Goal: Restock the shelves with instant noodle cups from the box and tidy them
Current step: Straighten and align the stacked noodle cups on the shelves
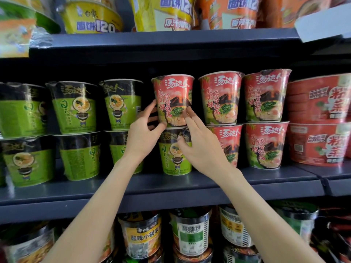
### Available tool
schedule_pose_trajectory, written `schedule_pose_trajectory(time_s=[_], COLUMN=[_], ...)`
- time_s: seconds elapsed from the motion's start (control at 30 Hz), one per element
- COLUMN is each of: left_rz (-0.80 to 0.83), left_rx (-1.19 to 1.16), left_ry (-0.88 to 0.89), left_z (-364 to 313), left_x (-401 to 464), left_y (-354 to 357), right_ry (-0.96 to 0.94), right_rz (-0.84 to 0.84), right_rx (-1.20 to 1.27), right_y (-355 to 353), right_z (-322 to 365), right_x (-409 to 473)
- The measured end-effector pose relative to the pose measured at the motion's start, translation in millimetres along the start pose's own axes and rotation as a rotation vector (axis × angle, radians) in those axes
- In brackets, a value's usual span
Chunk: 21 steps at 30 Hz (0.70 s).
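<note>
A red noodle cup (173, 92) stands on top of a green-and-black noodle cup (175, 160) in the middle shelf row. My left hand (142, 133) grips the red cup's lower left side, fingers curled around it. My right hand (199, 143) touches the same cup's lower right side with its fingertips, while the thumb rests on the green cup's rim below. Both arms reach up from the bottom of the view. The box is not in view.
Green cups (74, 107) fill the row to the left in two layers; red cups (220, 97) are stacked to the right, then wide red bowls (319, 99). The dark shelf edge (171, 186) runs below. Yellow and orange tubs stand above, other cups (140, 236) beneath.
</note>
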<state>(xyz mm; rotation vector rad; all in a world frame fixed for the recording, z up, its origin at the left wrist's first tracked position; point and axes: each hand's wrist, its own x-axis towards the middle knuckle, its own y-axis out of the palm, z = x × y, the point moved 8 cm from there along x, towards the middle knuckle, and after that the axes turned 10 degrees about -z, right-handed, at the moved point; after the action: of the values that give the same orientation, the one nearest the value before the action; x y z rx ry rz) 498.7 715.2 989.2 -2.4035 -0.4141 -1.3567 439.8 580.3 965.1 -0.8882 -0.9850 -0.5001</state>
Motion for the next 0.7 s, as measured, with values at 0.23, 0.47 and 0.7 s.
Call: schedule_pose_trajectory(time_s=[0.23, 0.47, 0.7], left_rz=[-0.015, -0.072, -0.41], left_rx=[-0.061, 0.013, 0.218], left_ry=[-0.008, 0.041, 0.321], left_z=[3, -3, -3], left_x=[2, -8, -37], left_y=[-2, -9, -100], right_ry=[-0.026, -0.061, -0.194], right_rz=[-0.013, -0.128, -0.345], right_rx=[0.038, 0.077, 0.215], right_y=[0, -5, -7], right_z=[-1, 0, 45], right_x=[0, -2, -16])
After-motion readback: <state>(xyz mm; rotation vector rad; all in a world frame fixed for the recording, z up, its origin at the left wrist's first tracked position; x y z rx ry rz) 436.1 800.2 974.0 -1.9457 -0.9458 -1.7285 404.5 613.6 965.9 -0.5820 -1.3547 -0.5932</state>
